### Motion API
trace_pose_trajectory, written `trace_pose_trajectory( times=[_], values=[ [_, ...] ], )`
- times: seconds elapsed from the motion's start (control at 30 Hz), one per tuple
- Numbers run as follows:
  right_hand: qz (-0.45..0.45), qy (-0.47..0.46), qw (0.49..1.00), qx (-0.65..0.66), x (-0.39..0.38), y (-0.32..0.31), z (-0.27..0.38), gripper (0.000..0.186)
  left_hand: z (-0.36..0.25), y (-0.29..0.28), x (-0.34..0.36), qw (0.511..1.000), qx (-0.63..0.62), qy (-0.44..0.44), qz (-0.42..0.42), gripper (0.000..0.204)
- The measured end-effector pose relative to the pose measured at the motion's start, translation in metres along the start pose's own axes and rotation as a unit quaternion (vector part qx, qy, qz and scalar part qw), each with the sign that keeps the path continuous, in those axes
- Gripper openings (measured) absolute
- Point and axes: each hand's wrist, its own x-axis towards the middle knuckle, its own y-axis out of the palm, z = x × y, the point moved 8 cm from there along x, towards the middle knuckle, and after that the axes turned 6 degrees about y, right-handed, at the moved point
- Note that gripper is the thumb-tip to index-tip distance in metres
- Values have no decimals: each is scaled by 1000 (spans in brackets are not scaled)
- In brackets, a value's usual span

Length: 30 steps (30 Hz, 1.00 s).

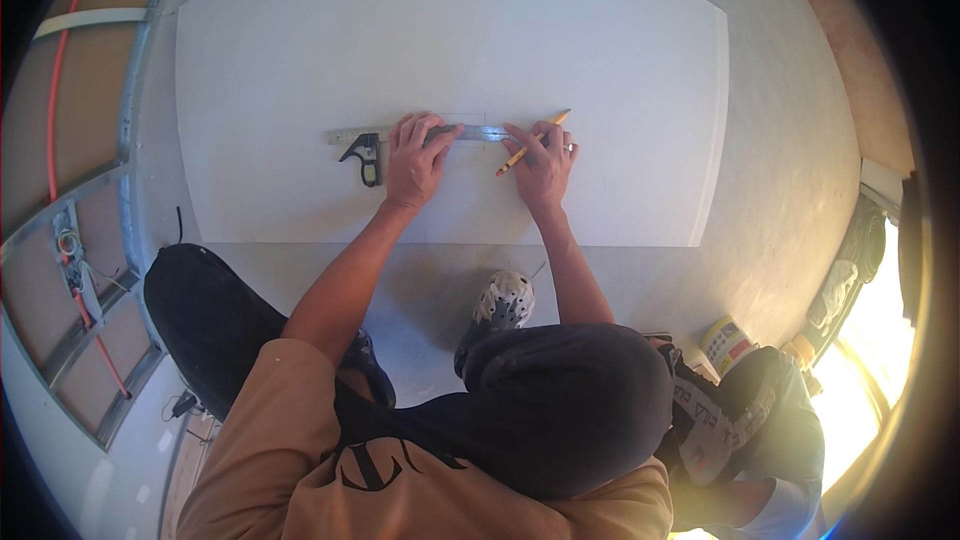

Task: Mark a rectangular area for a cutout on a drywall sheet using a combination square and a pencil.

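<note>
A large white board (300, 60) lies flat in front of me, with faint pencil lines drawn near its middle. Across it lies a combination square (483, 133), its steel blade running left to right and its dark head on the left. My left hand (415, 162) presses on the blade beside the head, thumb and fingers closed on it. A yellow pencil (510, 163) is held in my right hand (545, 165), slanting with its eraser toward me and its point away. Fingertips of that hand also touch the blade's right end.
Open metal wall framing (130, 110) with a red conduit (55, 90) stands at the left. A patterned clog (505, 300) on my foot rests near the board's front edge. Another person (760, 420) is close at the lower right, beside a bucket (725, 342).
</note>
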Motion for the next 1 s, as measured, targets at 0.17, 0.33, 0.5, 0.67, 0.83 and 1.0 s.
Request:
trace_pose_trajectory(
  times=[0.17, 0.33, 0.5, 0.67, 0.83, 1.0],
  values=[
    [1, 2, 1000, 3, 1, -1, 0, 25, 0, 1, 0, 1000, -2, -1, -3, 42],
    [-16, -16, 998, 63, 0, -14, -6, 30, -7, 4, 3, 1000, 0, 9, -4, 36],
    [-105, 94, 967, 213, 2, -70, 4, 31, -1, 0, -1, 1000, 14, 15, 8, 35],
    [-92, 151, 901, 397, -1, -60, -8, 29, 1, 3, -1, 1000, 12, 16, 7, 42],
    [-61, 132, 925, 352, 0, -44, -4, 23, -3, 12, -18, 993, 104, 18, 62, 46],
    [-37, 168, 893, 417, 0, -31, -13, 22, -12, 18, -26, 992, 97, 23, 82, 60]
  ],
)
